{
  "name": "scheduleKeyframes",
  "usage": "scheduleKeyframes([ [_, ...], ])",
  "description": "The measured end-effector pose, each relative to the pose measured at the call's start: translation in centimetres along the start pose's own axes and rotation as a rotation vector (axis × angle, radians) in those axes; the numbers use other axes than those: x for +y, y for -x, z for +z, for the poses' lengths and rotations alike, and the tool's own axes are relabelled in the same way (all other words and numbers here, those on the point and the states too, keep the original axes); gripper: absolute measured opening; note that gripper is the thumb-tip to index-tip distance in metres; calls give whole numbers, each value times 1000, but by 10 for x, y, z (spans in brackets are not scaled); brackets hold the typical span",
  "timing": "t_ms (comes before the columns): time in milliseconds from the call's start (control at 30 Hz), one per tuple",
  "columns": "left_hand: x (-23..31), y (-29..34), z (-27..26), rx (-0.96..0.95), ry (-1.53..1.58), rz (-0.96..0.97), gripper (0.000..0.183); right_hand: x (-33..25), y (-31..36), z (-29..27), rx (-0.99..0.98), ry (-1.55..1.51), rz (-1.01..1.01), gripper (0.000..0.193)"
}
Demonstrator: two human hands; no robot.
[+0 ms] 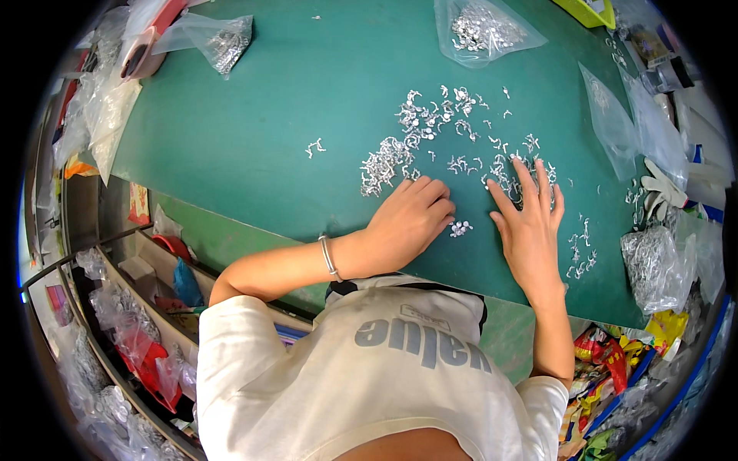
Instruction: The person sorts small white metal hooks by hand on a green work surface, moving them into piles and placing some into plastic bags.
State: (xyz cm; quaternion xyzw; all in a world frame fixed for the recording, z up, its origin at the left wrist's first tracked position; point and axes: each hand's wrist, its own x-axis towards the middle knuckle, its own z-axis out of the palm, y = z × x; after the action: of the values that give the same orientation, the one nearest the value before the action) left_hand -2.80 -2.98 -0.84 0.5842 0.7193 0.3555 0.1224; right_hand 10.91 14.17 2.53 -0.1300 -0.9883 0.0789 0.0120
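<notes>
Small silvery metal pieces, many curved like little hooks, lie loose on the green tabletop. My left hand is closed, its fingers curled down at the near side of a dense heap of pieces; whatever its fingertips may hold is hidden. Just right of those fingers sits a little cluster of round shiny bits. My right hand rests open with fingers spread, the fingertips among a scatter of pieces. Farther off, more pieces trail away from the heap.
Clear plastic bags of metal pieces stand at the far side, one bag in the middle, another bag at left. A white glove and a stuffed plastic bag lie on the right. Below the table's left edge is a cluttered drawer.
</notes>
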Motion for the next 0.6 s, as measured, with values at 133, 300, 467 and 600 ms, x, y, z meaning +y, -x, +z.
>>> scheduleKeyframes([
  [133, 5, 2, 0, 14, 94, 17, 25, -7, 13, -3, -21, -22, 6, 40],
  [300, 8, 9, 2, -57, 173, 46, 31, -9, 23, -5, -29, -112, -6, 41],
  [467, 10, 10, -1, -20, 151, -22, 34, -10, 30, -3, -40, -175, 5, 43],
  [600, 15, 8, -1, 40, 195, -89, 34, -15, 36, 3, -41, -208, 23, 47],
])
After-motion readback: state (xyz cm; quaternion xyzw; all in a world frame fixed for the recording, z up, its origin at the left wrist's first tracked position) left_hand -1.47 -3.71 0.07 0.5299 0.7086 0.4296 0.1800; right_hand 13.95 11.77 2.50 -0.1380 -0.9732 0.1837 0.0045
